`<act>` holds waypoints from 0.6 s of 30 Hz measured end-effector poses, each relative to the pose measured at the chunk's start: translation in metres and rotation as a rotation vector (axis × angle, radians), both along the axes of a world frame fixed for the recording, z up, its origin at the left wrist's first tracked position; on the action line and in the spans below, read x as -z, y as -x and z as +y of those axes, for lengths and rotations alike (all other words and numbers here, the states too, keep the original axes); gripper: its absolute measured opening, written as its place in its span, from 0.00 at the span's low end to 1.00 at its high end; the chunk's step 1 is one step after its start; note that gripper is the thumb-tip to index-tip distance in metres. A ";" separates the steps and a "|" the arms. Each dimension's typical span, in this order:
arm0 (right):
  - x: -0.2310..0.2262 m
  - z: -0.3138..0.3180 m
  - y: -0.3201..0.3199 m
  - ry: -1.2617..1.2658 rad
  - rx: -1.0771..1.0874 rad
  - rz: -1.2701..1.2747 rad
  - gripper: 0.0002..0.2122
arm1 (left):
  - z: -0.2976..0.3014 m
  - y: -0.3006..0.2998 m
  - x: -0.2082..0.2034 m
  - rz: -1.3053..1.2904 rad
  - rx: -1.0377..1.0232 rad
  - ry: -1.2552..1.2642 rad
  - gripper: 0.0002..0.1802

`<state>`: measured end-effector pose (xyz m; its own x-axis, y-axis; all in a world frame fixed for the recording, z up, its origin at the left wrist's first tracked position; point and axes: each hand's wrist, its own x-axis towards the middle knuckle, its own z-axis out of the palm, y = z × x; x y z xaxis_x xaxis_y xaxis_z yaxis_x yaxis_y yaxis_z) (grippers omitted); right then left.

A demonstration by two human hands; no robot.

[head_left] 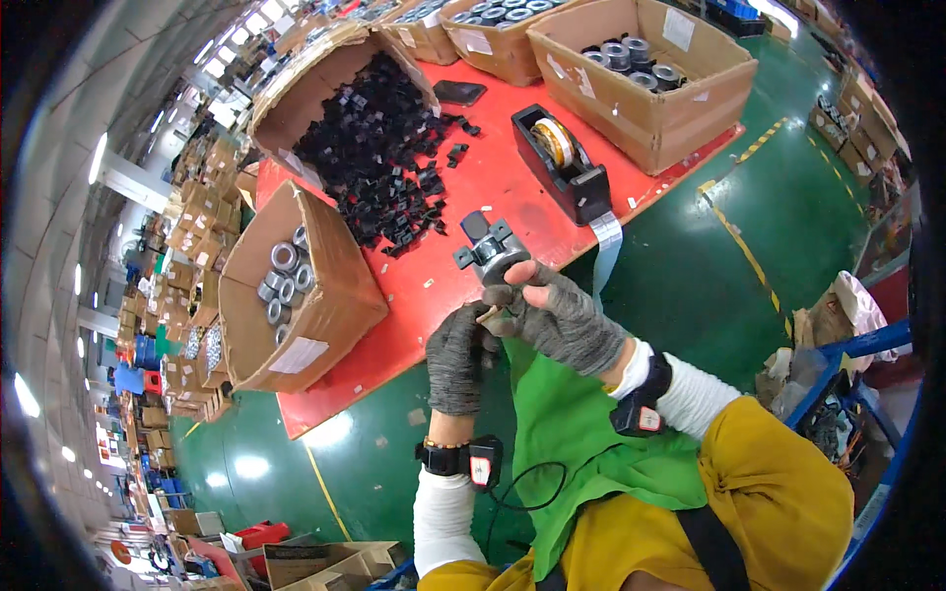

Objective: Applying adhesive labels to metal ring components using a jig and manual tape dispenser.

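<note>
Above the near edge of the red table, my right hand (pixel 570 320), in a grey fingerless glove, grips a round silver-grey metal part (pixel 493 261) with black plastic clips on its far side. Its thumb and index finger press against the part's near end. Just to the left and below, my left hand (pixel 455 360), also gloved, has its fingers curled in close to the right fingertips. Whatever those fingers hold is hidden. A loose heap of small black clips (pixel 394 202) lies on the table beyond the hands, spilling from a tipped cardboard box (pixel 281 103).
Another cardboard box (pixel 335 340) with metal rings stands at the left of the red table (pixel 414 286). A black tape dispenser (pixel 581 192) sits at the right edge, its strip hanging over. Boxes of round parts (pixel 670 118) line the far side, near a dark phone-like slab (pixel 459 93).
</note>
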<state>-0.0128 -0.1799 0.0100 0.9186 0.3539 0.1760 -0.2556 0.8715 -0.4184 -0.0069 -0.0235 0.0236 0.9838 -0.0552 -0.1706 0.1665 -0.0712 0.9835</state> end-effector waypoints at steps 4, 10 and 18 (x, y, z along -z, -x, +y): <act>0.015 0.011 -0.017 -0.401 -0.131 -0.026 0.10 | 0.014 -0.008 0.008 -0.066 -0.049 0.002 0.18; -0.001 -0.011 -0.008 -0.128 -0.159 0.022 0.13 | 0.004 -0.035 0.002 -0.259 0.087 -0.129 0.30; 0.035 -0.087 0.008 0.982 0.167 -0.285 0.16 | 0.002 -0.058 -0.010 -0.436 0.297 -0.263 0.26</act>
